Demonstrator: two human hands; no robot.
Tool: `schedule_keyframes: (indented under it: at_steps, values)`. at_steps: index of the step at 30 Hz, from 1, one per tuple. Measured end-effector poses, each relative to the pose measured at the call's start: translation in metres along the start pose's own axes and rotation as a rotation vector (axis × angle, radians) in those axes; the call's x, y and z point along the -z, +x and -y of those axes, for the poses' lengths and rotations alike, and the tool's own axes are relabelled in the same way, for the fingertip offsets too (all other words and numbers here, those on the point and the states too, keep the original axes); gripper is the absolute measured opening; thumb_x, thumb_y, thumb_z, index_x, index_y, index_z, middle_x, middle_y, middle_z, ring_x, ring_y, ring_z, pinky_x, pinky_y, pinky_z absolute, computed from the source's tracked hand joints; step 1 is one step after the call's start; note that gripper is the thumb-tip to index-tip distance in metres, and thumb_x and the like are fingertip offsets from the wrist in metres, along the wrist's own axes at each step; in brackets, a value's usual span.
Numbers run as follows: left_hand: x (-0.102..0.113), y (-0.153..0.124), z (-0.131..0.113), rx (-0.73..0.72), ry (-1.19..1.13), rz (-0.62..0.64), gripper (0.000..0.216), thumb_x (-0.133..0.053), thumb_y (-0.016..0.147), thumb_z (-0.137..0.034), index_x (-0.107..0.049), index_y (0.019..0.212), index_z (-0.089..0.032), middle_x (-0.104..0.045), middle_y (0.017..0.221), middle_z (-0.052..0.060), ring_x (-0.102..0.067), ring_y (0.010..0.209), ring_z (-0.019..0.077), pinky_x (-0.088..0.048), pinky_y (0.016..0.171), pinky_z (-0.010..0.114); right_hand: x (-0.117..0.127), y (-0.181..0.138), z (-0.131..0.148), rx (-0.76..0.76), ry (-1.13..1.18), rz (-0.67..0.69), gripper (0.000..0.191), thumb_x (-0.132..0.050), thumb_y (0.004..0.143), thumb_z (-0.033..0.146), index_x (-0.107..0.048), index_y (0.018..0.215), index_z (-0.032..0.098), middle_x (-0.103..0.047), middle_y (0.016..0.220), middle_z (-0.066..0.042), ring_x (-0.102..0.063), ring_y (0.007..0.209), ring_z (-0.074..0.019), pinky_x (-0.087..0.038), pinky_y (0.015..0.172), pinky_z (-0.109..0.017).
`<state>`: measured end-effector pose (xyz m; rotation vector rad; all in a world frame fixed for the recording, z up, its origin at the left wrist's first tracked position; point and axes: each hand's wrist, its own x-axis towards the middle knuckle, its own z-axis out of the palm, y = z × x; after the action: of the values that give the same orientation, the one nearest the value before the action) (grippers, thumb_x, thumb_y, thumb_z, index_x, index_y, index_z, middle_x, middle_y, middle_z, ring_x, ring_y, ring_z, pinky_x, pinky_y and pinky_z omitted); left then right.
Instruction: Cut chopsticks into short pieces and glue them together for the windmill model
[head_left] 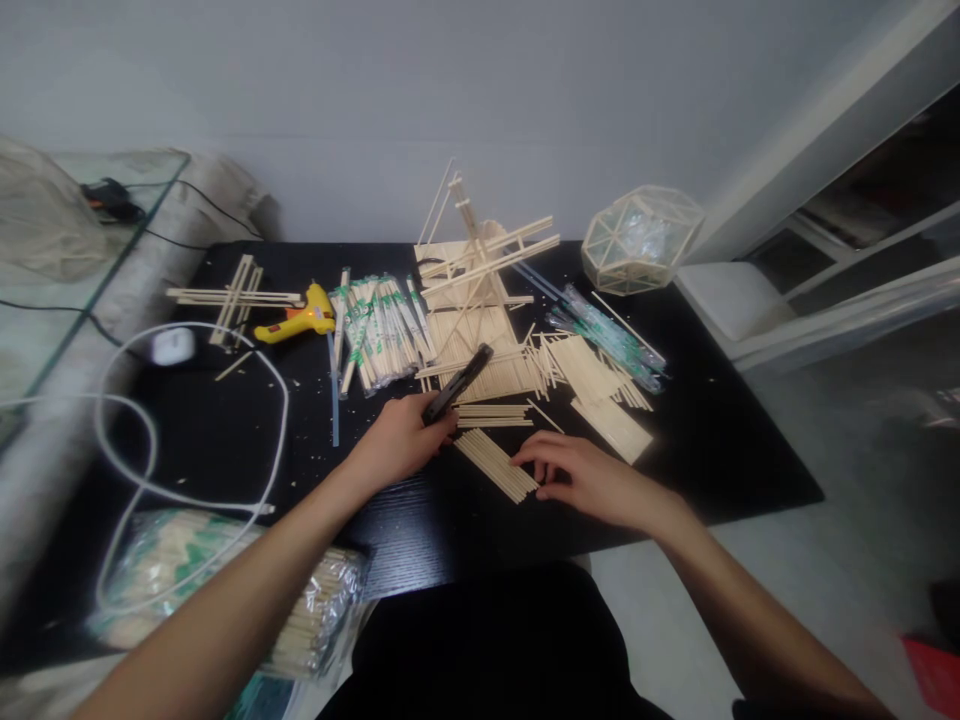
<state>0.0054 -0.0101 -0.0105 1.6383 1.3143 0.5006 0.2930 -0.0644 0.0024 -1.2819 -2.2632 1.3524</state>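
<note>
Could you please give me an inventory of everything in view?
Table: one, black, centre
Stick structure: one, tan, far middle
Glue gun: one, yellow, left
Crossed sticks: several, tan, far left
Wrapped chopsticks: many, tan/green, beside glue gun
Wrappers: several, clear/green, right
Faceted frame: one, pale, far right
Flat panels: at least two, tan, right
Stick row: one, tan, near middle
Plastic strips: several, bluish, left and right
Cable: one, white, left
Charger-like block: one, white, near cable
Bagged sticks: many, tan/green, near left
Wall: one, grey, back
Dark tool: one, black, centre
Left hand: one, bare, gripping dark tool
Right hand: one, bare, at stick row
</note>
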Motion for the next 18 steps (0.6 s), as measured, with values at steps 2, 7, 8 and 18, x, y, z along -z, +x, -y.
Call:
schedule_keyframes:
  at_steps: [2,7,8,18]
  values:
    - [-0.001,0.0,0.0,-0.004,-0.009,0.014,0.021,-0.059,0.087,-0.036,-0.07,0.086,-0.019,-0.074,0.076,0.005,-0.067,0.063,0.018,-0.051,0.06,0.03,0.0,0.001,0.001,-0.005,0.001,0.002,0.044,-0.069,0.085,0.002,-0.067,0.122,0.024,-0.063,0.121,-0.004,-0.065,0.083,-0.0123,-0.059,0.082,-0.032]
    - [-0.001,-0.001,-0.001,-0.02,-0.022,0.027,0.022,-0.058,0.088,-0.037,-0.07,0.086,-0.019,-0.075,0.078,0.005,-0.068,0.065,0.0179,-0.052,0.061,0.029,0.0,0.002,0.001,-0.004,-0.007,0.0,0.044,-0.07,0.084,0.003,-0.068,0.123,0.025,-0.064,0.12,-0.004,-0.066,0.084,-0.0128,-0.059,0.083,-0.032]
    - [-0.001,-0.001,0.0,-0.019,-0.023,0.024,0.022,-0.059,0.088,-0.038,-0.07,0.086,-0.019,-0.075,0.08,0.006,-0.068,0.066,0.0181,-0.052,0.061,0.029,0.0,0.001,0.001,0.001,-0.007,-0.002,0.043,-0.071,0.085,0.005,-0.068,0.123,0.025,-0.064,0.12,-0.004,-0.066,0.084,-0.0129,-0.06,0.083,-0.032]
    - [0.004,0.001,-0.002,0.013,-0.062,-0.024,0.022,-0.059,0.09,-0.041,-0.065,0.088,-0.02,-0.076,0.084,0.005,-0.073,0.068,0.0187,-0.055,0.063,0.03,-0.001,0.012,0.003,0.048,-0.181,-0.327,0.018,-0.068,0.096,0.024,-0.069,0.114,0.025,-0.069,0.113,-0.005,-0.068,0.1,-0.0195,-0.058,0.093,-0.04]
